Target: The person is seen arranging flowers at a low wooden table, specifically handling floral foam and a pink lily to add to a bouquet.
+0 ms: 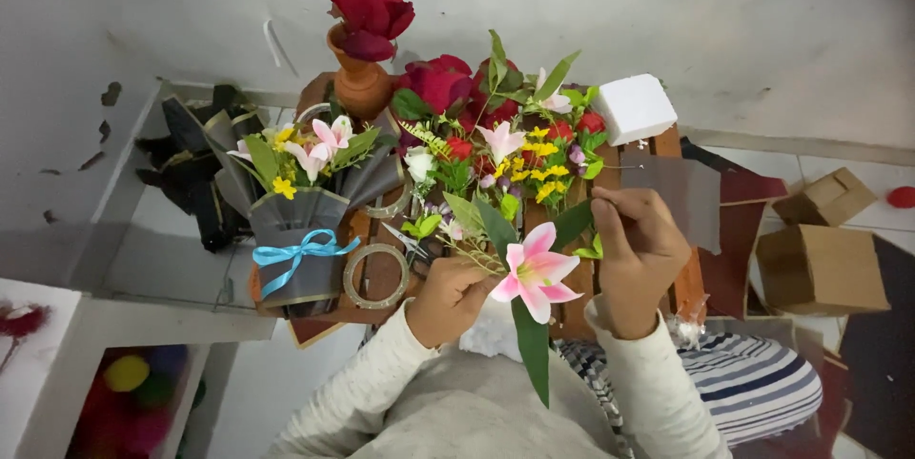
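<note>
My left hand (pixel 448 299) is closed around the stems of a small bunch with a pink lily (pixel 534 273) and long green leaves (pixel 530 345). My right hand (pixel 637 247) is beside it, fingers pinched on a thin stem or wire near a green leaf (pixel 572 224). Just beyond both hands lies a heap of loose flowers (pixel 505 149) in red, yellow, white and pink on a wooden slatted surface (pixel 381 273).
A finished bouquet in grey wrap with a blue ribbon (pixel 295 254) lies at left. Behind it stands a terracotta vase with red roses (pixel 362 40). A white foam block (pixel 634 108), tape rolls (pixel 375 276) and scissors (pixel 412 244) lie nearby. Cardboard boxes (pixel 820 268) sit at right.
</note>
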